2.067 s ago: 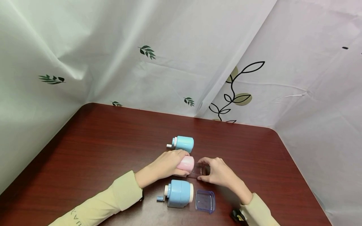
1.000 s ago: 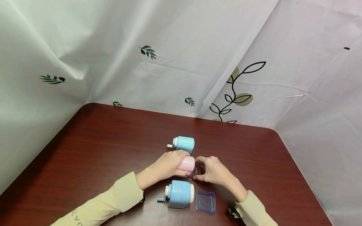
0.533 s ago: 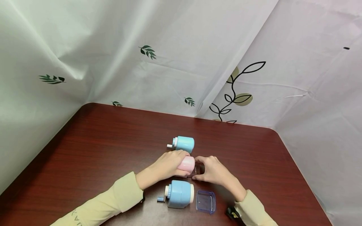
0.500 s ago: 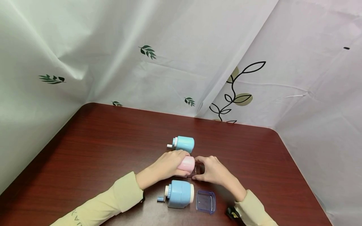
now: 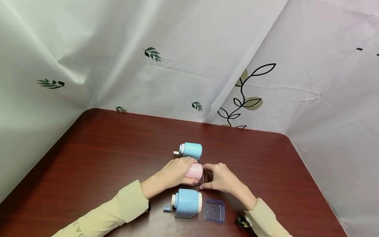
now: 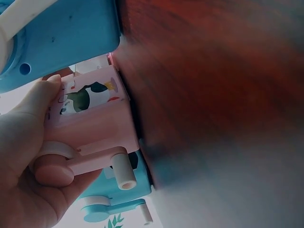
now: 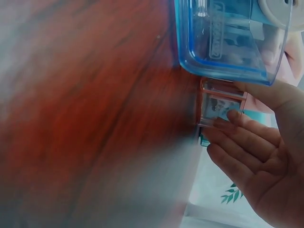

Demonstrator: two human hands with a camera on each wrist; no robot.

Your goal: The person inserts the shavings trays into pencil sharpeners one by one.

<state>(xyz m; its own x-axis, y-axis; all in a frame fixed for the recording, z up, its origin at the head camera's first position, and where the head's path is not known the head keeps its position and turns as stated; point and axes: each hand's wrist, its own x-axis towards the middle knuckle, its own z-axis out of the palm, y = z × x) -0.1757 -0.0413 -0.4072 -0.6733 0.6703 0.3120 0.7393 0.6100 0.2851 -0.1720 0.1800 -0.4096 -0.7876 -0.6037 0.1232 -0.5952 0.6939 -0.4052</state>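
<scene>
My left hand [image 5: 174, 172] grips a pink crank pencil sharpener [image 5: 194, 171] on the table. In the left wrist view the pink sharpener [image 6: 90, 130] has its crank towards the camera and a printed picture on its side, with the thumb pressed along it. To its right, my right hand [image 5: 223, 179] pinches a clear shavings drawer [image 5: 204, 179] at the sharpener's end, thumb on the near side and fingers on the far side. The right wrist view shows this see-through drawer [image 7: 221, 102] between thumb and fingertips, its inner end hidden.
Nearer the person stands a larger blue crank sharpener [image 5: 187, 203], with its clear blue drawer [image 5: 214, 210] lying to its right. A light-blue sharpener [image 5: 192, 150] stands just beyond the pink one. White patterned cloth [image 5: 165, 82] hangs behind the dark red table [image 5: 133, 138].
Since about two seconds ago, my right hand has moved left with the clear drawer, closing the distance to the pink sharpener. My left hand keeps its hold; the last half second shows almost no motion.
</scene>
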